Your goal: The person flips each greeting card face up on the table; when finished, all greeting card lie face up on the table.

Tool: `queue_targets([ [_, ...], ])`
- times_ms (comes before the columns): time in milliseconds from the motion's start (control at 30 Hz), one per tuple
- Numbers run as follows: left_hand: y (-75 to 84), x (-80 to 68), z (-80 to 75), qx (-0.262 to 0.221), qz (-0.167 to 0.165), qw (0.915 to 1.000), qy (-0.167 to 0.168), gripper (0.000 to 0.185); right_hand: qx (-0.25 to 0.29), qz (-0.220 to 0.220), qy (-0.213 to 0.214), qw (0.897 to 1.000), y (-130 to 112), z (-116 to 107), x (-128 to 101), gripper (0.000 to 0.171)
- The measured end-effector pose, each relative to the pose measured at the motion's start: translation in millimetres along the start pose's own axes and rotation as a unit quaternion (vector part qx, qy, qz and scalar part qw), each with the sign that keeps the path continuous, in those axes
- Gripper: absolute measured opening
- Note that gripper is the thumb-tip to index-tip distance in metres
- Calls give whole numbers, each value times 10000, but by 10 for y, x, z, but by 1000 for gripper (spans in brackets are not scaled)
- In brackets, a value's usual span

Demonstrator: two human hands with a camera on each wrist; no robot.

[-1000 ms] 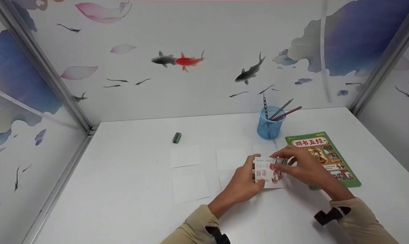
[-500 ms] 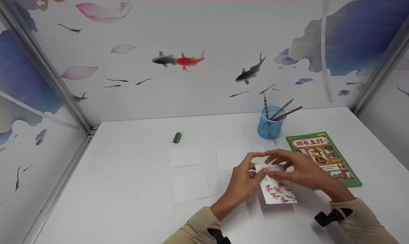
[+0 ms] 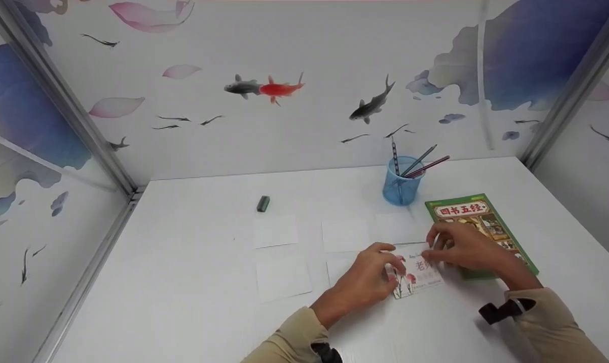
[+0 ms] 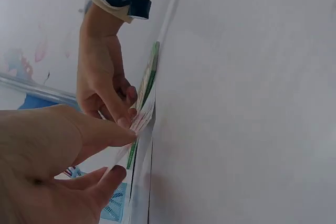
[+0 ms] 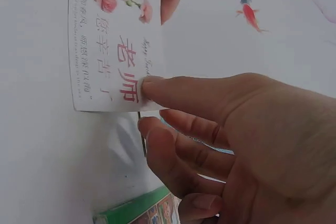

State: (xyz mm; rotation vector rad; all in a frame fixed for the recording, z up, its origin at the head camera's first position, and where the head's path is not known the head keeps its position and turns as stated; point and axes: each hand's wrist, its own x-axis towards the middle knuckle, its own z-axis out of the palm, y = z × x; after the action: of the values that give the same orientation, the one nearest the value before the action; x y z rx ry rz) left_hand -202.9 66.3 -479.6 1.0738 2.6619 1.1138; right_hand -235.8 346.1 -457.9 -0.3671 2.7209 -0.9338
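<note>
Between my two hands is a small white greeting card (image 3: 425,282) printed with pink flowers and red Chinese characters. In the head view its flowers lie at the left and its lettering reads upright. My left hand (image 3: 367,277) pinches the card's left side between thumb and fingers. At the upper right corner, my right hand (image 3: 460,247) pinches it, the thumb (image 5: 184,93) lying on the printed face in the right wrist view. Seen from the left wrist, the card (image 4: 143,121) is nearly edge-on, close over the table.
Several blank white cards, such as one (image 3: 276,233) at the left, lie on the white table (image 3: 183,302). A small dark green block (image 3: 263,203) lies behind them. A blue mesh pen cup (image 3: 402,190) holds pencils. A green-bordered book (image 3: 493,219) is partly under my right hand.
The card has been turned: its lettering was upside down, then its flowers pointed toward me, and now the lettering is upright. My right hand has shifted right to the card's corner.
</note>
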Motion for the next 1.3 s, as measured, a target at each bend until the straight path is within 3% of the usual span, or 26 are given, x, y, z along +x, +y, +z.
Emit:
queue_targets([
  [133,25,-22,18,1073,205,9921,-613,27,-301,11,37,9995,15,-42,-29,30],
  [300,64,-35,44,2421,613,9632,-995,41,-705,298,147,9970,29,-41,-37,30],
  [400,83,-47,56,2792,793,9510,-1068,43,-824,461,207,9953,35,-31,-46,37],
  [467,87,-46,63,2846,906,9484,-1069,42,-890,475,314,9944,34,-28,-52,41],
  [567,83,-39,72,2821,1044,9485,-997,38,-893,264,385,9949,29,-26,-52,43],
  [700,68,-37,65,2788,1136,9493,-907,36,-751,-105,120,9970,7,-7,-42,41],
  [833,40,-40,-13,2455,968,9606,-878,39,-753,0,-62,9971,-26,9,-50,41],
  [1000,-91,-106,-268,1844,600,9786,-686,40,-876,188,-40,9960,-45,3,-56,44],
  [1133,-270,-264,-506,1595,504,9848,-468,39,-981,129,41,9951,-93,8,-48,46],
  [1300,-477,-455,-719,1371,126,9875,-768,48,-1008,-21,91,9949,-302,97,-15,44],
])
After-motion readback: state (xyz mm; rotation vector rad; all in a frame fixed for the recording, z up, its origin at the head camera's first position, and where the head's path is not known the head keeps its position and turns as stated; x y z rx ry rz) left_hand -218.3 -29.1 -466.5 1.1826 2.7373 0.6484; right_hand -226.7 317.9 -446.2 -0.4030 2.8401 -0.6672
